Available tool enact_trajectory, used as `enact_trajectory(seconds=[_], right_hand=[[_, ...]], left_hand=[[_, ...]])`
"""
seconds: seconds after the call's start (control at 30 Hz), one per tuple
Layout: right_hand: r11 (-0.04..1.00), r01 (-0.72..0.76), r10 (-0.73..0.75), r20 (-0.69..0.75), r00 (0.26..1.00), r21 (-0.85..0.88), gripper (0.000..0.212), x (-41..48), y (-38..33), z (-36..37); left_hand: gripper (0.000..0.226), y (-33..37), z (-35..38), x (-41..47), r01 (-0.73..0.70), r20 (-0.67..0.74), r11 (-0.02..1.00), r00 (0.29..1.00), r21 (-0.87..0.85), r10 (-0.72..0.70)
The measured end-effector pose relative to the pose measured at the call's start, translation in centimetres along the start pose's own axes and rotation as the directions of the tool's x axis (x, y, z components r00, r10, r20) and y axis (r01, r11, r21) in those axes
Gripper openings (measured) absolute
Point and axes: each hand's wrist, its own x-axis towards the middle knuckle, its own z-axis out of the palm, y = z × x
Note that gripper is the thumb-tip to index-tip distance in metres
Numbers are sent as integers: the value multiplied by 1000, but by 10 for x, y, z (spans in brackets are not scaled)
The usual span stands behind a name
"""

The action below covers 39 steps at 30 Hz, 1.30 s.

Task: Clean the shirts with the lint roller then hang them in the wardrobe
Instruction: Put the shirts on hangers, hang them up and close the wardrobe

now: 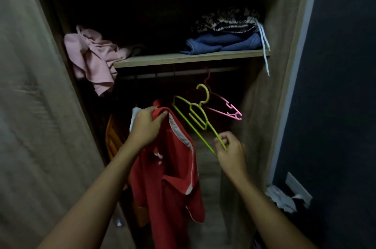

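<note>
A red shirt (pixel 168 179) with white trim hangs down inside the open wardrobe. My left hand (pixel 147 126) grips its top edge near the collar. A yellow-green plastic hanger (pixel 195 114) is held tilted to the right of the shirt, its hook pointing up. My right hand (pixel 230 147) pinches the hanger's lower right end. The hanger is off the rail (pixel 183 72) and apart from the shirt. No lint roller is in view.
A pink hanger (pixel 225 108) hangs on the rail behind the green one. The shelf (pixel 191 57) carries a pink garment (pixel 91 55) drooping at left and folded blue and patterned clothes (pixel 225 32) at right. An orange garment (pixel 112 138) hangs at lower left. Wardrobe door (pixel 30 106) stands left.
</note>
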Motion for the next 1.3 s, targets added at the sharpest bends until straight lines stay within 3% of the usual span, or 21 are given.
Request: enact_trajectory(seconds=[0.13,0.2,0.4,0.47,0.6,0.7,0.83,0.93,1.03,1.13,1.2,1.3], right_hand=[[980,-174,176,-9,984,98,25,-65,9,1],[966,-215,216,7,976,146,23,-73,3,1],[957,-90,129,-125,984,276,5,-90,-41,-24],[947,-64,101,-101,990,314,5,-95,-51,-30],[923,-49,89,-88,992,383,35,-94,-87,-41],[851,-3,79,-124,989,524,38,-85,-134,-65],[650,105,-1,-137,991,753,37,-76,-192,-85],[631,264,-104,-257,961,729,35,-69,-218,-71],[671,392,-221,-334,916,629,33,-59,-224,-50],[683,415,-338,-245,909,601,34,-52,-220,-40],[697,426,-424,-147,894,577,30,-45,-217,-44],[787,494,-529,-6,848,371,33,-20,-205,-54]], left_hand=[[18,7,-18,-19,-40,16,999,999,0,40],[18,13,-23,-27,-58,31,998,998,-12,58],[24,24,-44,-42,-72,21,997,997,-37,73],[26,25,-52,-43,-75,0,997,997,-17,75],[28,25,-61,-39,-58,1,998,998,13,58],[32,29,-69,-34,-71,-8,997,997,40,71],[31,36,-82,-24,-200,90,979,976,34,196],[31,53,-94,-17,-262,188,965,948,-7,259],[28,77,-110,-12,-225,240,957,934,-185,266],[12,91,-134,-4,-171,224,933,942,-316,248],[15,94,-150,4,-169,216,912,941,-375,263],[18,91,-173,14,-249,214,918,922,-310,322]])
